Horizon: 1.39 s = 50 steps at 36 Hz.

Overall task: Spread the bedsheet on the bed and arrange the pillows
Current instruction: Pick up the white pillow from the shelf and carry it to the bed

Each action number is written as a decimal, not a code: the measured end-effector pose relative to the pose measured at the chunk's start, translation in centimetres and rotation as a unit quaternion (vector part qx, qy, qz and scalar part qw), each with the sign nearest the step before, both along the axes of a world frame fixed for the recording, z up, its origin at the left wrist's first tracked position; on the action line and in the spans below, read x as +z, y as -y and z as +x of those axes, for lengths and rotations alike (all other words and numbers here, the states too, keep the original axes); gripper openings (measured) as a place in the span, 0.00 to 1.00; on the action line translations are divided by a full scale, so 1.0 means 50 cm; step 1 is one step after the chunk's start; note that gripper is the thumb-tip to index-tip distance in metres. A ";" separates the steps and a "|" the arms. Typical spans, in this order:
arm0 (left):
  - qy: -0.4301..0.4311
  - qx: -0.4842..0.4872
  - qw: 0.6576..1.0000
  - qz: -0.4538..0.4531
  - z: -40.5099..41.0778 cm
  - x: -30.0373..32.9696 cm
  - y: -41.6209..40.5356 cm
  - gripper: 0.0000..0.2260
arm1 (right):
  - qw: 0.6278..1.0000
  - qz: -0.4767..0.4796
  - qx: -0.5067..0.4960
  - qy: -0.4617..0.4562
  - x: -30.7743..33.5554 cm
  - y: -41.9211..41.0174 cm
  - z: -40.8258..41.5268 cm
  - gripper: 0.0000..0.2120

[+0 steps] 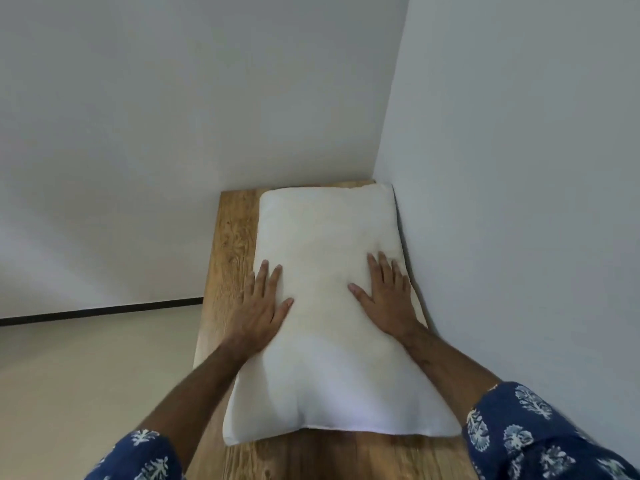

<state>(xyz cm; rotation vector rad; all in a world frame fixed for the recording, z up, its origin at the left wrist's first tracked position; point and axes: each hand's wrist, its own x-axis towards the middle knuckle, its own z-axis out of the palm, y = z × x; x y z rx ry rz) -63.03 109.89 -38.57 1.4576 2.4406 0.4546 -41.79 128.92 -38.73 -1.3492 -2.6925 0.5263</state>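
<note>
A white pillow (329, 237) lies lengthwise on a wooden surface (232, 244) in the corner of the room, its right side against the wall. My left hand (261, 308) lies flat with straight fingers on the pillow's left edge, partly over the wood. My right hand (388, 299) presses flat on the pillow's right half, fingers spread. No bedsheet is in view.
Grey walls (519, 168) close off the far side and the right side of the wooden surface. To the left lies pale floor (86, 375) with a dark skirting strip (104, 310) along the far wall. Both forearms wear blue patterned sleeves.
</note>
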 end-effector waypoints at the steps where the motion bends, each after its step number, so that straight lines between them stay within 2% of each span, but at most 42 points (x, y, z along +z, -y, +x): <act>1: 0.009 0.001 1.000 0.014 0.001 -0.004 0.006 0.34 | 1.000 0.004 0.003 0.003 -0.003 0.004 -0.003 0.48; 11: 0.075 0.029 0.994 0.079 0.015 -0.017 0.135 0.32 | 0.997 0.006 0.070 -0.023 -0.020 0.089 -0.009 0.46; 13: 0.084 0.045 0.991 0.099 0.023 -0.014 0.167 0.33 | 0.996 0.001 0.089 -0.032 -0.020 0.108 -0.008 0.45; 15: 0.105 0.086 0.982 0.127 0.021 -0.017 0.187 0.39 | 0.993 -0.006 0.102 -0.066 -0.018 0.113 -0.008 0.43; 17: 0.161 0.167 0.961 0.149 0.009 -0.019 0.190 0.46 | 0.991 -0.001 0.084 -0.107 -0.011 0.103 -0.013 0.42; 20: 0.283 0.272 0.906 0.158 -0.015 -0.017 0.179 0.51 | 0.990 -0.014 -0.039 -0.131 0.007 0.078 -0.032 0.45; 23: 0.349 0.282 0.876 0.178 -0.011 -0.013 0.170 0.50 | 0.968 -0.128 -0.135 -0.166 0.008 0.053 -0.049 0.49; 25: 0.366 0.300 0.862 0.185 0.003 -0.013 0.172 0.48 | 0.952 -0.189 -0.129 -0.205 0.001 0.046 -0.054 0.55; 27: 0.377 0.315 0.850 0.190 0.016 -0.011 0.184 0.45 | 0.945 -0.199 -0.115 -0.232 0.001 0.049 -0.057 0.54; 30: 0.383 0.322 0.841 0.208 0.028 -0.001 0.222 0.39 | 0.927 -0.223 -0.078 -0.292 0.014 0.062 -0.067 0.47; 34: 0.368 0.339 0.834 0.232 0.036 0.018 0.306 0.36 | 0.932 -0.207 -0.025 -0.297 0.044 0.109 -0.092 0.45; 37: 0.347 0.371 0.824 0.250 0.044 0.040 0.390 0.34 | 0.930 -0.217 0.031 -0.294 0.074 0.175 -0.118 0.34; 41: 0.312 0.419 0.805 0.282 0.074 0.073 0.525 0.32 | 0.922 -0.225 0.094 -0.300 0.108 0.294 -0.163 0.38; 44: 0.284 0.461 0.784 0.304 0.108 0.090 0.651 0.31 | 0.917 -0.249 0.131 -0.285 0.125 0.400 -0.193 0.35; 50: 0.233 0.529 0.730 0.365 0.224 0.134 0.925 0.30 | 0.890 -0.297 0.246 -0.242 0.178 0.664 -0.220 0.38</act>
